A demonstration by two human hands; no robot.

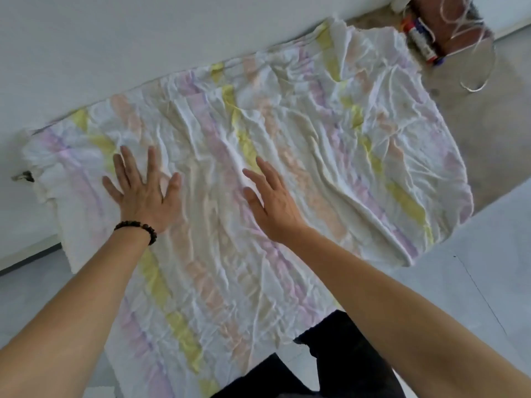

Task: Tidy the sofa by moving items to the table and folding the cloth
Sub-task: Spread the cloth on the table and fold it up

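Head view shows the striped pastel cloth (287, 139) spread wide over the sofa (488, 124), its far edge against the white wall and its near edge hanging toward the person's legs. Both hands lie flat on it, fingers straight and spread. The left hand (143, 193), with a bead bracelet (138, 226) at the wrist, is near the left end, and the right hand (273, 205) is beside it toward the middle. Neither pinches fabric. The cloth is heavily creased, so smoothing seems the step in hand. It would go best with the palms sweeping outward from the centre under light pressure so the ridges do not bunch, then the edges squared before folding. A white cord (471, 53) and a blurred coloured tube (419, 38) lie at the sofa's right end, probably due for the bench.
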